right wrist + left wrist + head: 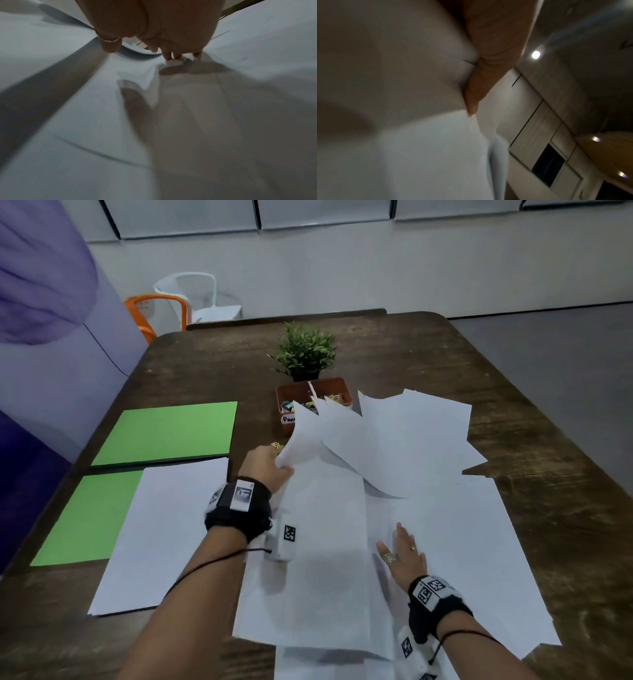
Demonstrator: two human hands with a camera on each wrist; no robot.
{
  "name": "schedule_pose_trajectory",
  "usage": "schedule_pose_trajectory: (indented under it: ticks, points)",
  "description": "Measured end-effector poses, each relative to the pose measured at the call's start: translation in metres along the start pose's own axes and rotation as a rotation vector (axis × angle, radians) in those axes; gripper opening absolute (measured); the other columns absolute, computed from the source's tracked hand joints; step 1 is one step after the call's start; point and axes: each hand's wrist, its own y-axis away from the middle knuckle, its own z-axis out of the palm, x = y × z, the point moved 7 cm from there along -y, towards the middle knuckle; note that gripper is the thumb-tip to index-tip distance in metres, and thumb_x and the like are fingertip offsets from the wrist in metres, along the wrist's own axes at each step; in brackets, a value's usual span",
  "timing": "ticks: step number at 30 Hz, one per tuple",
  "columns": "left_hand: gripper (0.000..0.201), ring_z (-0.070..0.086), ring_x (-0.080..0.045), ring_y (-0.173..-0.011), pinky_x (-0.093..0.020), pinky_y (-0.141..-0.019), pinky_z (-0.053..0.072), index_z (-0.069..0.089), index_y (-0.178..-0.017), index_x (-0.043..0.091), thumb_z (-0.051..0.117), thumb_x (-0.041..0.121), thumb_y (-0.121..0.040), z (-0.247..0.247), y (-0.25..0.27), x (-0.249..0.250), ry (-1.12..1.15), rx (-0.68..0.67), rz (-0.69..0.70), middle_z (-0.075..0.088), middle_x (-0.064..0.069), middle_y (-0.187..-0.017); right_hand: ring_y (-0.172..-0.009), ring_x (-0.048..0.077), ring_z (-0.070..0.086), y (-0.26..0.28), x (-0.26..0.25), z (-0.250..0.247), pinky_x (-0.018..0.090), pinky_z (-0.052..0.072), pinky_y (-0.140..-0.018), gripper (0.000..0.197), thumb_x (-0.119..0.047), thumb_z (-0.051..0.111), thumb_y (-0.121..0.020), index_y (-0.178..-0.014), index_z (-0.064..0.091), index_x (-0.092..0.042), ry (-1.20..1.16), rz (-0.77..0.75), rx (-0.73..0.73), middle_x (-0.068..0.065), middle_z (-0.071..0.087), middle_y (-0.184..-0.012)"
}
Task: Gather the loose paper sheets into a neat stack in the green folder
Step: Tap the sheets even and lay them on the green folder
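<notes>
White paper sheets (329,559) lie spread and overlapping across the near part of a dark wooden table (531,508), closest to the person. On them rests the right hand (404,553), palm down with fingers straight and slightly spread, pressing the sheets flat and gripping nothing; in the right wrist view its fingertips (167,56) touch the paper. Beyond and to the left of that hand, the left hand (270,465) pinches the corner of a fan of lifted sheets (387,436), thumb (476,92) against the paper in the left wrist view, the fingers curled round the edge. The lifted sheets rise away from this grip, up and to the right, splayed unevenly above the flat ones. Left of the gripping hand lies the green folder (168,433), open flat, with a stack of white sheets (171,529) on its nearer half. Past the grip, farther along the table, stand a small brown tray of clips (313,395) and a potted plant (305,350).
</notes>
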Motion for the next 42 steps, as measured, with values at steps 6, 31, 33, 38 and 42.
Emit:
schedule_pose_trajectory:
  ticks: [6,31,33,38,42]
  points:
    - [0.014,0.064,-0.018,-0.065,-0.03,-0.059,0.053,0.069,-0.077,0.004,0.08,0.008,-0.069,-0.083,0.015,0.028,0.638,0.203,0.151,0.069,-0.005,-0.071,-0.136,0.016,0.033,0.002,-0.064,-0.044,0.034,0.022,-0.115,0.087,-0.07,0.055,-0.072,-0.14,0.04,-0.017,-0.504,-0.117,-0.052,0.004,0.035,-0.149]
    - [0.02,0.067,0.0,-0.08,-0.026,-0.078,0.052,0.068,-0.087,0.02,0.078,0.011,-0.072,-0.002,0.019,0.029,0.897,0.203,0.161,0.072,0.013,-0.084,-0.054,0.004,0.053,0.01,-0.14,-0.171,0.025,0.046,-0.068,0.026,-0.019,0.073,-0.078,-0.069,0.051,-0.009,-0.879,-0.455,0.332,-0.001,0.055,-0.06]
    - [0.022,0.066,0.003,-0.079,-0.024,-0.078,0.049,0.069,-0.089,0.018,0.08,0.023,-0.071,-0.011,0.018,0.039,0.785,0.24,0.235,0.07,0.009,-0.086,-0.06,0.006,0.053,0.012,-0.146,-0.18,0.026,0.047,-0.071,0.034,-0.031,0.076,-0.071,-0.078,0.051,-0.009,-0.788,-0.515,0.355,-0.001,0.054,-0.066]
    - [0.052,0.064,-0.01,-0.094,-0.023,-0.082,0.052,0.061,-0.103,0.023,0.079,0.051,-0.062,-0.017,0.012,0.045,0.584,0.27,0.306,0.066,0.003,-0.102,-0.109,0.007,0.059,0.015,-0.148,-0.174,0.025,0.048,-0.091,0.066,-0.006,0.079,-0.071,-0.126,0.043,-0.017,-0.7,-0.586,0.228,-0.003,0.062,-0.118]
    - [0.018,0.064,-0.035,-0.084,-0.045,-0.076,0.054,0.057,-0.091,0.009,0.067,0.023,-0.084,-0.009,0.012,0.054,0.592,0.285,0.246,0.066,-0.019,-0.087,-0.105,0.007,0.058,0.01,-0.141,-0.166,0.029,0.046,-0.095,0.057,0.001,0.07,-0.078,-0.124,0.042,-0.017,-0.728,-0.542,0.254,-0.007,0.06,-0.113]
